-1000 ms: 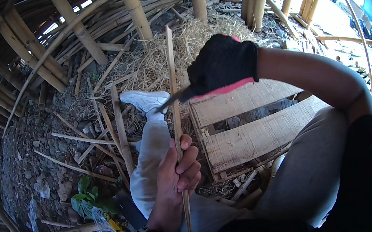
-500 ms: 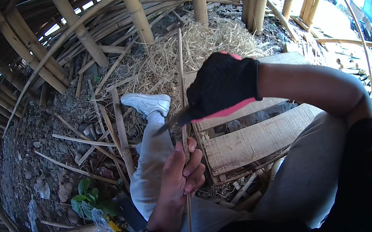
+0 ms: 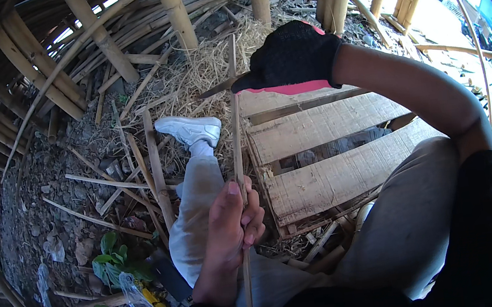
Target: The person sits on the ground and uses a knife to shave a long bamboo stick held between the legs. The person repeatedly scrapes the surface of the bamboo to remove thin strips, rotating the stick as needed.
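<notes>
Now the bare left hand [image 3: 226, 230] is gripping the thin pale bamboo strip [image 3: 236, 148] while the black-gloved right hand [image 3: 292, 54], clutching a dark knife [image 3: 218, 87], is sitting higher along it than before.

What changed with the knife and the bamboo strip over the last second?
The gloved right hand slid the knife farther up the bamboo strip, away from the body. The bare left hand kept its grip on the strip's lower part; the wooden pallet stayed put.

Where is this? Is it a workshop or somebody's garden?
It looks like an outdoor bamboo-working spot, probably under a rough bamboo shelter. Thick bamboo poles lean all around, shavings and straw cover the dirt, and the person sits by a wooden pallet holding a thin bamboo strip.
</notes>
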`<state>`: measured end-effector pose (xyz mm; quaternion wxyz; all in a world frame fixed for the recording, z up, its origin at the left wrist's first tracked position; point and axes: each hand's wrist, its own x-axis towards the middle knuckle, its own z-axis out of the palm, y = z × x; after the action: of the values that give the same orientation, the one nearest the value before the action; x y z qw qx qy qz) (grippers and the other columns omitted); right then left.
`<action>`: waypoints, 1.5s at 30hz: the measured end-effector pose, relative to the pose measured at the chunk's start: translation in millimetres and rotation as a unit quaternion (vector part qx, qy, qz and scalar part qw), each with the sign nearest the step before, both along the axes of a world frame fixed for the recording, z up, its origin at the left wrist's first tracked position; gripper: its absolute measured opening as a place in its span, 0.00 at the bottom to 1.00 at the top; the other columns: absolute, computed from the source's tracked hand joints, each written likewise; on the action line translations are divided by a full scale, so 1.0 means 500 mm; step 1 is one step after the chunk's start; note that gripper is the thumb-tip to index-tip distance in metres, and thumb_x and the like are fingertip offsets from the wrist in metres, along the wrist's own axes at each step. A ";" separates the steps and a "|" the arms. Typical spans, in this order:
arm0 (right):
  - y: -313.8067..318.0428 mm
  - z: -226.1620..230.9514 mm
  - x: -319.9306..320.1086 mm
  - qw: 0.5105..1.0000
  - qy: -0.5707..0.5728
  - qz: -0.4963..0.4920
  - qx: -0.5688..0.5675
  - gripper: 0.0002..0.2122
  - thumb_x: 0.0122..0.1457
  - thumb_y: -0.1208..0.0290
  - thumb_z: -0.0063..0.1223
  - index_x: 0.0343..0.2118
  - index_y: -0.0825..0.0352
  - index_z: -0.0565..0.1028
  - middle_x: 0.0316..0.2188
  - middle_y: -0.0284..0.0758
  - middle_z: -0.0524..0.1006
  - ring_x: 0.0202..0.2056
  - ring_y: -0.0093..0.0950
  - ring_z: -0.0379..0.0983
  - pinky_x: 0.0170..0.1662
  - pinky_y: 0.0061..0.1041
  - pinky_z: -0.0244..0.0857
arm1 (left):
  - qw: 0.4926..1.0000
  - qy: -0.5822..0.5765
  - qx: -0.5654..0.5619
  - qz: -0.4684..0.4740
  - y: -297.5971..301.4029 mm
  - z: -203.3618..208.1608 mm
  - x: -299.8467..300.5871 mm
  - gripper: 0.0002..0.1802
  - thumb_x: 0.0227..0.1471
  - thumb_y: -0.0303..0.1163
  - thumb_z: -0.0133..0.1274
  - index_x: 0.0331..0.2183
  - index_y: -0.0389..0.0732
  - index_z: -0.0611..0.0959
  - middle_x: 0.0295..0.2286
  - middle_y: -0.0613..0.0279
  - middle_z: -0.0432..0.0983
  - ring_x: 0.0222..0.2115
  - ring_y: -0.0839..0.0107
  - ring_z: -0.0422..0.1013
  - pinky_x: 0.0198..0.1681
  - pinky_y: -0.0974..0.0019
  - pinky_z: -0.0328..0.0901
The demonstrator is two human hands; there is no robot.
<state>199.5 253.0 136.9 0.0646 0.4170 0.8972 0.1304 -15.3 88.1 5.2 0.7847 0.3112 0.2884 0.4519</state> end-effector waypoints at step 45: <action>0.026 0.007 0.004 0.997 -0.020 0.069 -0.021 0.32 0.65 0.33 0.35 0.30 0.57 0.83 0.26 0.39 0.81 0.31 0.39 0.80 0.37 0.38 0.73 | 0.997 -0.065 0.000 -0.044 0.002 0.001 -0.012 0.20 0.70 0.54 0.38 0.42 0.47 0.69 0.18 0.75 0.55 0.10 0.85 0.51 0.11 0.78 0.49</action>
<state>201.7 266.0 140.3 0.0825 0.3502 0.9247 0.1240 -21.2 89.1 5.9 0.8207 0.2935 0.2233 0.4364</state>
